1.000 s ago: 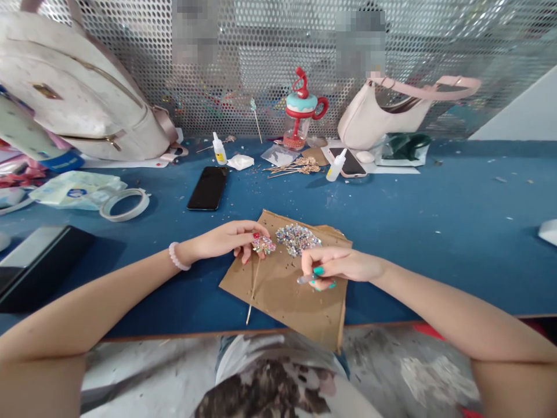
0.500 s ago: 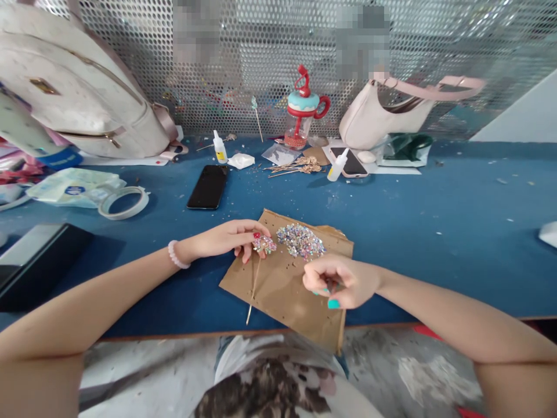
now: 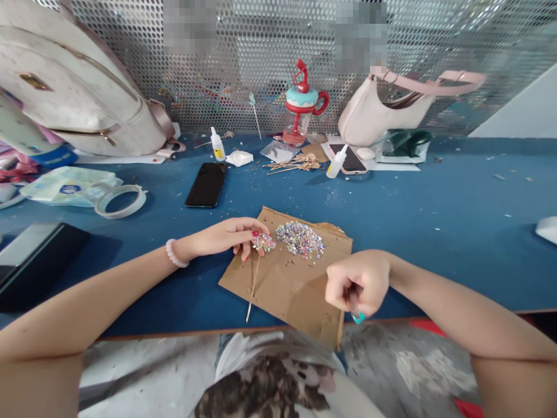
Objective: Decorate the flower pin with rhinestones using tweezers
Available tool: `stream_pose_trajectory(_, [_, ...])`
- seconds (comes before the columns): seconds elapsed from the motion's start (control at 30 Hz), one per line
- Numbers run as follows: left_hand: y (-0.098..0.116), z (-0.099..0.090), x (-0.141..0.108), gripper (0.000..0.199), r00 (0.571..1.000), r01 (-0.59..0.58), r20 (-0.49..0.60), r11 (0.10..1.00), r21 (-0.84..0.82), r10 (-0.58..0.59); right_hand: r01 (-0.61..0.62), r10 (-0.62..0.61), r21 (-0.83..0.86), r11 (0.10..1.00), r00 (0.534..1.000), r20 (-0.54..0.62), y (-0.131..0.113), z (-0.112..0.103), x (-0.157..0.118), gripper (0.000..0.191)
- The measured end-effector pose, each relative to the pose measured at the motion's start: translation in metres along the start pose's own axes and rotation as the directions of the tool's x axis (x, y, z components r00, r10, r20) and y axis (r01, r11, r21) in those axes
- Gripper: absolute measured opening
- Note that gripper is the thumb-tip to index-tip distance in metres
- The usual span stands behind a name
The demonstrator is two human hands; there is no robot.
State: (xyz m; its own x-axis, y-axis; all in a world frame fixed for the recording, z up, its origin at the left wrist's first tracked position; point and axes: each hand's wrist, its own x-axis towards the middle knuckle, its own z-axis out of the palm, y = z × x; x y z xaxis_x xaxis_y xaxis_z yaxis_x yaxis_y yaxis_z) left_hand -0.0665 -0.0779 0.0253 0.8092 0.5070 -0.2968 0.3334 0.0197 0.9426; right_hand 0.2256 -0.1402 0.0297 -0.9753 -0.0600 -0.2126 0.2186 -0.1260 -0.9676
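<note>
My left hand (image 3: 230, 237) pinches the gem-covered head of a hairpin (image 3: 263, 242), whose thin gold stick (image 3: 253, 288) points down toward the table's front edge. Beneath it lies a piece of brown cardboard (image 3: 290, 299). On the cardboard, right of the hairpin's head, spreads a pile of small multicoloured rhinestones (image 3: 300, 238). My right hand (image 3: 360, 283) is closed in a fist over the cardboard's right edge. A slim dark greyish thing shows between its fingers, mostly hidden, so its kind cannot be told.
Behind the cardboard are a black phone (image 3: 206, 184), two glue bottles (image 3: 217, 145), several gold hairpin sticks (image 3: 300, 163) and a red-handled cup (image 3: 300, 104). A tape roll (image 3: 120, 201) and backpack (image 3: 91, 87) are at left, a pale handbag (image 3: 378, 113) at back right.
My right hand has moved right and slightly toward me, away from the rhinestone pile, and turned its knuckles up. My left hand keeps its hold on the hairpin.
</note>
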Motion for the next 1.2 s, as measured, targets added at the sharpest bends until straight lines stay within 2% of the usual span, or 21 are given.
stream_pose_trajectory(0.2, [0.004, 0.002, 0.000, 0.033, 0.999, 0.022, -0.028, 1.000, 0.005, -0.022, 0.070, -0.065, 0.022, 0.997, 0.984, -0.166, 0.010, -0.002, 0.001, 0.046])
stream_pose_trajectory(0.27, [0.004, 0.002, 0.000, 0.032, 0.999, 0.023, -0.027, 1.000, 0.010, -0.023, 0.055, -0.052, 0.021, 0.998, 0.990, -0.134, 0.009, 0.001, 0.005, 0.046])
stream_pose_trajectory(0.37, [0.002, 0.000, 0.000, 0.031, 1.000, 0.018, -0.023, 1.000, 0.008, -0.018, -0.026, 0.025, 0.027, 0.999, 0.999, 0.023, 0.001, 0.003, 0.006, 0.042])
stream_pose_trajectory(0.47, [-0.001, -0.001, 0.001, 0.030, 1.000, 0.010, -0.014, 1.000, 0.001, -0.010, -0.137, 0.132, 0.024, 0.990, 0.980, 0.147, -0.005, 0.000, -0.001, 0.038])
stream_pose_trajectory(0.53, [-0.002, -0.001, 0.001, 0.030, 1.000, 0.008, -0.009, 1.000, 0.000, -0.008, -0.126, 0.120, 0.045, 0.991, 0.985, 0.127, -0.004, -0.003, -0.007, 0.040])
stream_pose_trajectory(0.63, [-0.001, -0.001, 0.001, 0.031, 1.000, 0.006, -0.006, 1.000, 0.001, -0.006, -0.027, 0.031, 0.092, 0.995, 0.999, -0.044, 0.000, -0.005, -0.009, 0.049])
stream_pose_trajectory(0.7, [-0.001, -0.001, 0.001, 0.031, 1.000, 0.004, -0.003, 1.000, 0.005, -0.004, -0.011, 0.021, 0.096, 0.995, 0.995, -0.102, 0.002, -0.005, -0.007, 0.052])
stream_pose_trajectory(0.77, [0.000, 0.000, 0.000, 0.031, 1.000, 0.002, -0.002, 1.000, 0.013, -0.002, -0.046, 0.051, 0.086, 0.995, 0.997, -0.055, 0.001, -0.006, -0.006, 0.050])
stream_pose_trajectory(0.87, [0.000, 0.000, 0.000, 0.032, 1.000, 0.007, -0.005, 1.000, 0.020, -0.007, -0.148, 0.143, 0.039, 0.988, 0.984, 0.103, 0.000, -0.008, -0.007, 0.045])
stream_pose_trajectory(0.93, [0.001, 0.000, 0.000, 0.032, 1.000, 0.012, -0.006, 1.000, 0.015, -0.011, -0.164, 0.162, 0.019, 0.986, 0.982, 0.102, 0.000, -0.009, -0.010, 0.047])
stream_pose_trajectory(1.03, [0.001, -0.001, 0.000, 0.031, 1.000, 0.014, -0.005, 1.000, 0.014, -0.014, -0.144, 0.143, 0.018, 0.989, 0.990, 0.018, 0.004, -0.011, -0.014, 0.050])
stream_pose_trajectory(1.2, [0.001, -0.001, 0.000, 0.032, 1.000, 0.009, 0.002, 1.000, 0.011, -0.009, -0.197, 0.199, -0.022, 0.980, 0.976, 0.086, 0.005, -0.014, -0.020, 0.042])
